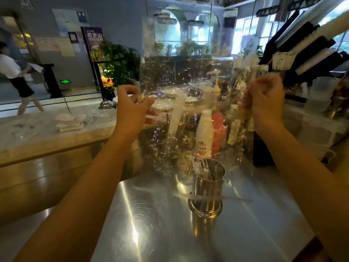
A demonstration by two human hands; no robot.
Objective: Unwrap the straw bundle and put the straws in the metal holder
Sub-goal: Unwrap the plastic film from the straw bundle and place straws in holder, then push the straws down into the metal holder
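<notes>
Both hands are raised above the steel counter (pixel 151 214), stretching a sheet of clear plastic wrap (pixel 170 110) between them, most likely so the film opens away from the straws rather than tangling round them. The left hand (pixel 132 104) is closed, pinching one edge of the wrap between thumb and fingertips. The right hand (pixel 264 103) is curled shut around the straw bundle (pixel 245 70), whose paper-sleeved white ends fan out above the fist; holding it upright would keep loose straws from sliding out while the film comes off (the picture is too blurred to tell how much film clings to the bundle). The metal holder (pixel 206 186) stands on the counter below and between the hands, toward the far edge, close enough for a short drop. It already holds a few thin straws leaning against its rim, and one wrapped straw (pixel 211 197) seems to lie across the counter in front of its base, though its outline is smeared. Behind the holder, along the far edge, stands a row of bottles, among them a white bottle (pixel 204 135) with a label. The unwrapping looks to be under way, with the bulk of the straws not yet in the holder.
</notes>
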